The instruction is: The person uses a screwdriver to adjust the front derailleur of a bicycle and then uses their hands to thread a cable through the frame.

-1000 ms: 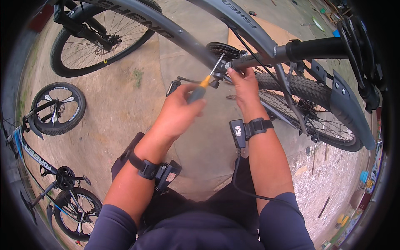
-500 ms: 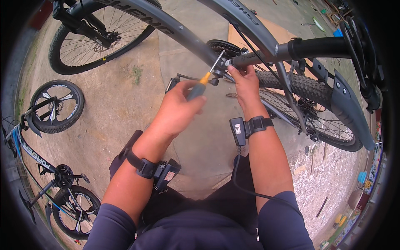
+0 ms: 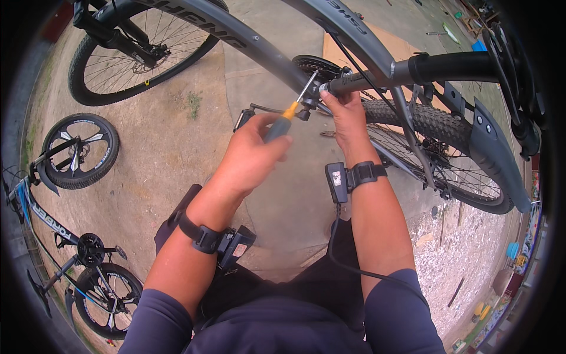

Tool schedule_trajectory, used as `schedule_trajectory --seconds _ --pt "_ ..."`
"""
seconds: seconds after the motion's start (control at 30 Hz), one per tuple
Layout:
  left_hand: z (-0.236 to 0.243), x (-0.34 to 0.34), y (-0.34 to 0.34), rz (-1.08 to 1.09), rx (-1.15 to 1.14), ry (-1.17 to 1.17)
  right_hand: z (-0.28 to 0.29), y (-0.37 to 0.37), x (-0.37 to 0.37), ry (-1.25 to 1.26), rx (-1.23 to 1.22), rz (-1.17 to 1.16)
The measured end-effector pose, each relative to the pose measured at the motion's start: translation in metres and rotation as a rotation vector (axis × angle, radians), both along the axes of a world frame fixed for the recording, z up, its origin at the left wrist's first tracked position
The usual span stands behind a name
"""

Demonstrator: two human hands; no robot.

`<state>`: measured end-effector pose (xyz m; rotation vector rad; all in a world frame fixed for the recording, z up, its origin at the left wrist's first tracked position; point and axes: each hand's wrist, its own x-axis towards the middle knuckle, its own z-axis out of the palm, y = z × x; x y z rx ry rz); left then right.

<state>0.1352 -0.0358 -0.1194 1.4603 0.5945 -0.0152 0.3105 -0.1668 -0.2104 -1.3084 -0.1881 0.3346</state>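
Note:
My left hand (image 3: 250, 150) is closed around the dark grey and yellow handle of a screwdriver (image 3: 279, 128). Its thin metal shaft slants up and right, the tip beside the chainring (image 3: 311, 62) of a grey bicycle (image 3: 274, 59). Whether the tip touches anything is unclear. With thumb on the near side and fingers behind, my right hand (image 3: 349, 124) grips the lower end of a dark tube (image 3: 356, 82) on that bicycle. A crank arm with a pedal (image 3: 243, 120) reaches left, just above my left hand.
The bicycle's front wheel (image 3: 121, 82) is upper left, its rear wheel (image 3: 436, 127) to the right. A second bicycle (image 3: 91, 251) stands far left. Cardboard (image 3: 383, 44) lies on the concrete ground behind the frame. A black cable (image 3: 354, 269) runs from my right wrist device (image 3: 337, 183).
Both hands stay almost in place, the screwdriver still in the left. The dark tube seems to have turned slightly, as its markings have shifted.

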Motion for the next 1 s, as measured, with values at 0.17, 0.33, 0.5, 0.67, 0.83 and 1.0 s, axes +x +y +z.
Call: schedule_trajectory --seconds 0.17,0.33,0.5,0.67,0.83,1.0 --pt "-0.001 -0.001 0.001 0.003 -0.004 -0.001 0.003 0.002 0.002 0.087 0.05 0.007" --pt "0.001 0.0 0.001 0.009 -0.014 0.004 0.0 0.001 0.006 0.088 0.066 0.001" --pt "0.002 0.001 0.0 0.003 -0.009 0.001 0.0 0.001 0.005 0.095 0.066 0.002" --pt "0.001 -0.001 0.001 -0.005 -0.006 0.003 -0.004 0.002 0.004 0.082 0.044 -0.013" --pt "0.002 -0.001 0.001 0.001 -0.013 0.003 -0.007 0.001 0.007 0.067 0.037 -0.019" --pt "0.002 -0.002 0.002 0.008 -0.015 -0.004 -0.008 0.003 0.006 0.049 -0.015 -0.034"
